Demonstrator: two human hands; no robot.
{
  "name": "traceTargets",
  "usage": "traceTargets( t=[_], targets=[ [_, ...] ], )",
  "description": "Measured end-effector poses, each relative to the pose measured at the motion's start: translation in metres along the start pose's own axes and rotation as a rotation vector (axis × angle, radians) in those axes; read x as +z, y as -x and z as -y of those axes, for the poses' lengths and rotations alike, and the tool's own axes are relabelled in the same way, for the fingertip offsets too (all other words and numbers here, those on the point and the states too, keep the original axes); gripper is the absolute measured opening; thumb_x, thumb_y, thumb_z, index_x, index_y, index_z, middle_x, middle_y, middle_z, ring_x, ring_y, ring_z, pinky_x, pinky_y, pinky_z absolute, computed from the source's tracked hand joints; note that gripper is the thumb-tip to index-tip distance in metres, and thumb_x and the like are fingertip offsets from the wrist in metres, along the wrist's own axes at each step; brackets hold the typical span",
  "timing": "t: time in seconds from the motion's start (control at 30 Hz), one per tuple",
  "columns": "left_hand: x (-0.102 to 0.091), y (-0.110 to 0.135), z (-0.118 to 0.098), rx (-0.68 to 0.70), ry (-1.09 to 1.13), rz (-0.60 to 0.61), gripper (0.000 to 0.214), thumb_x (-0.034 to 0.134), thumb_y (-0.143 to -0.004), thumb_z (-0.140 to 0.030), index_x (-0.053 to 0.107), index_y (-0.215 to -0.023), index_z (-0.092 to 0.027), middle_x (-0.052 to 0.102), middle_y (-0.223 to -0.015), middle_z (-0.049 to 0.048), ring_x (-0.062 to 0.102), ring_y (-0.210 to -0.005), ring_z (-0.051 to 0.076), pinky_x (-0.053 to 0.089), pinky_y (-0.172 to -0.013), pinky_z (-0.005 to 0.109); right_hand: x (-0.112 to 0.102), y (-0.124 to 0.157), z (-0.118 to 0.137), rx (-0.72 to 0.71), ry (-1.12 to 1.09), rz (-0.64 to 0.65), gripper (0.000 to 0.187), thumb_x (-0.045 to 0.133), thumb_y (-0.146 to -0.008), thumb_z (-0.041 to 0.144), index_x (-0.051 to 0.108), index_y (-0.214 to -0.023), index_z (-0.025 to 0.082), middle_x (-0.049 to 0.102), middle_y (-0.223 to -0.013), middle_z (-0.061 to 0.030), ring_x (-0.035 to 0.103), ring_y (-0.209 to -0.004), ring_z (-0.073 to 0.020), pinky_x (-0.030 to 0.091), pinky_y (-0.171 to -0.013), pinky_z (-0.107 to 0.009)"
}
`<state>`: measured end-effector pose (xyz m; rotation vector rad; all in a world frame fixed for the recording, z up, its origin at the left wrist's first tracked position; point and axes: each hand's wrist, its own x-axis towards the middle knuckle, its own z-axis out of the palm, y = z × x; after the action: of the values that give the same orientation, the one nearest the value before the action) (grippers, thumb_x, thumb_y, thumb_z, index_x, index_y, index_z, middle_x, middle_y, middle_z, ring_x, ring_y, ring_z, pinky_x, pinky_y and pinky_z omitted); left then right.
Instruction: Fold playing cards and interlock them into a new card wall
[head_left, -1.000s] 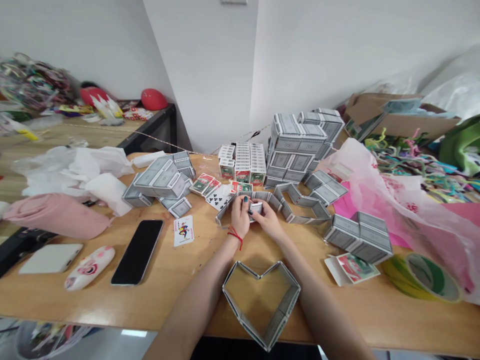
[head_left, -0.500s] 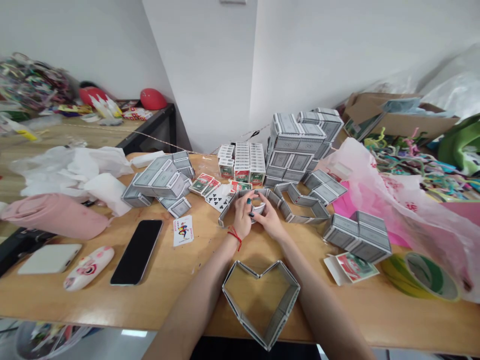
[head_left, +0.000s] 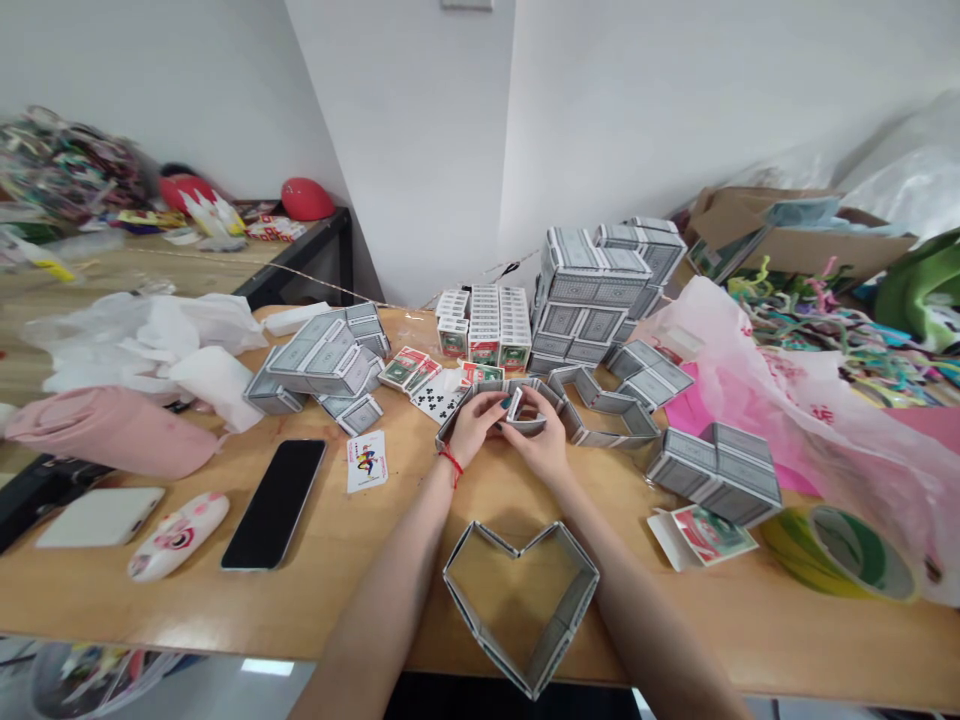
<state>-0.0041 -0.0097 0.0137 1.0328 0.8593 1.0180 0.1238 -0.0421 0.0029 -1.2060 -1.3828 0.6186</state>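
Note:
My left hand [head_left: 478, 428] is closed, its fingertips pinching a small folded playing card [head_left: 514, 404] that stands on edge. My right hand [head_left: 541, 440] curls round the other side of the same piece, thumb and fingers on its grey-patterned part. Both hands work in front of a low frame of joined cards [head_left: 448, 428], which they partly hide. Between my forearms stands a heart-shaped card frame [head_left: 564, 625], open at the top. Right of my hands is another angular card frame [head_left: 607, 438].
Stacked card blocks [head_left: 585, 290] rise behind, beside card packs [head_left: 484, 330]. A block model [head_left: 322, 355], joker card [head_left: 366, 461], phone [head_left: 274, 505] and white-pink case [head_left: 178, 537] lie left. At right are a card block [head_left: 716, 470], an opened card box [head_left: 709, 535] and yellow-green tape [head_left: 840, 550].
My hands have moved slightly apart, the left one shifting left. The folded card between them now shows tilted upright at the fingertips. The heart frame stays in place.

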Motion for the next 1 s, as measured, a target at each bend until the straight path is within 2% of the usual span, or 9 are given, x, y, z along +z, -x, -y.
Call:
traceTargets(
  t=[0.1,0.2,0.3,0.4,0.47,0.6,0.73,0.87,1.0],
  targets=[
    [-0.005,0.002,-0.002,-0.088,0.027,0.071,0.038,0.065,-0.066,-0.033,0.058,-0.1,-0.016,0.061,-0.1,0.007,0.059,-0.081,0.017,0.049,-0.06,0.024,-0.001,0.0,0.0,-0.082,0.09,-0.003,0.059,0.067,-0.064,0.027,0.046,-0.119,0.021,0.053,-0.113,-0.0094,0.054,-0.096,-0.0215,0.046,-0.083,-0.038],
    [-0.01,0.002,-0.004,-0.149,0.067,0.123,0.043,0.067,-0.065,-0.031,0.058,-0.103,-0.015,0.06,-0.104,0.009,0.059,-0.083,0.017,0.049,-0.063,0.025,-0.003,0.0,-0.001,-0.123,0.129,0.009,0.058,0.067,-0.064,0.029,0.046,-0.118,0.022,0.053,-0.111,-0.0087,0.053,-0.096,-0.0214,0.045,-0.084,-0.039],
    [-0.014,0.002,-0.005,-0.183,0.092,0.182,0.046,0.069,-0.063,-0.029,0.057,-0.105,-0.015,0.058,-0.111,0.0107,0.059,-0.088,0.018,0.049,-0.069,0.026,-0.004,-0.001,-0.005,-0.113,0.164,0.029,0.062,0.071,-0.061,0.034,0.047,-0.117,0.023,0.053,-0.108,-0.0085,0.051,-0.099,-0.0232,0.043,-0.087,-0.042],
    [-0.017,0.001,-0.006,-0.158,0.108,0.23,0.049,0.071,-0.062,-0.025,0.057,-0.107,-0.015,0.059,-0.111,0.0113,0.059,-0.094,0.019,0.048,-0.076,0.028,-0.005,-0.002,-0.01,-0.055,0.154,0.019,0.07,0.076,-0.054,0.038,0.047,-0.116,0.023,0.052,-0.109,-0.0092,0.049,-0.101,-0.0254,0.041,-0.089,-0.044],
    [-0.017,0.001,-0.007,-0.11,0.118,0.245,0.051,0.072,-0.06,-0.024,0.056,-0.108,-0.015,0.06,-0.111,0.0118,0.057,-0.099,0.021,0.046,-0.083,0.032,-0.004,-0.003,-0.015,0.008,0.093,0.007,0.075,0.077,-0.051,0.038,0.046,-0.117,0.023,0.051,-0.111,-0.0097,0.05,-0.099,-0.0251,0.042,-0.087,-0.043],
    [-0.016,0.0,-0.007,-0.004,0.079,0.235,0.054,0.073,-0.058,-0.024,0.056,-0.108,-0.014,0.061,-0.109,0.0125,0.054,-0.106,0.023,0.041,-0.093,0.039,-0.003,-0.005,-0.021,0.178,-0.117,-0.009,0.08,0.077,-0.05,0.035,0.042,-0.12,0.022,0.052,-0.106,-0.0092,0.055,-0.081,-0.02,0.049,-0.071,-0.037],
    [-0.017,-0.003,-0.004,0.036,0.06,0.208,0.054,0.073,-0.058,-0.022,0.056,-0.109,-0.015,0.061,-0.108,0.0119,0.053,-0.107,0.024,0.038,-0.096,0.041,-0.004,-0.007,-0.019,0.293,-0.372,-0.006,0.069,0.075,-0.053,0.031,0.044,-0.114,0.022,0.056,-0.091,-0.0032,0.056,-0.07,-0.0146,0.05,-0.066,-0.033],
    [-0.017,-0.003,-0.001,0.018,0.054,0.225,0.056,0.073,-0.058,-0.019,0.055,-0.111,-0.015,0.059,-0.113,0.0118,0.053,-0.108,0.024,0.038,-0.096,0.043,-0.004,-0.009,-0.013,0.367,-0.582,-0.009,0.057,0.072,-0.058,0.029,0.047,-0.109,0.021,0.06,-0.096,-0.0044,0.058,-0.078,-0.0152,0.05,-0.068,-0.032],
    [-0.014,-0.002,0.0,0.008,-0.015,0.251,0.058,0.074,-0.057,-0.016,0.054,-0.111,-0.015,0.055,-0.118,0.0125,0.052,-0.109,0.024,0.038,-0.096,0.044,-0.005,-0.009,-0.007,0.411,-0.663,0.027,0.059,0.072,-0.058,0.028,0.048,-0.11,0.022,0.059,-0.11,-0.0075,0.059,-0.086,-0.0171,0.05,-0.069,-0.031]
  ],
)
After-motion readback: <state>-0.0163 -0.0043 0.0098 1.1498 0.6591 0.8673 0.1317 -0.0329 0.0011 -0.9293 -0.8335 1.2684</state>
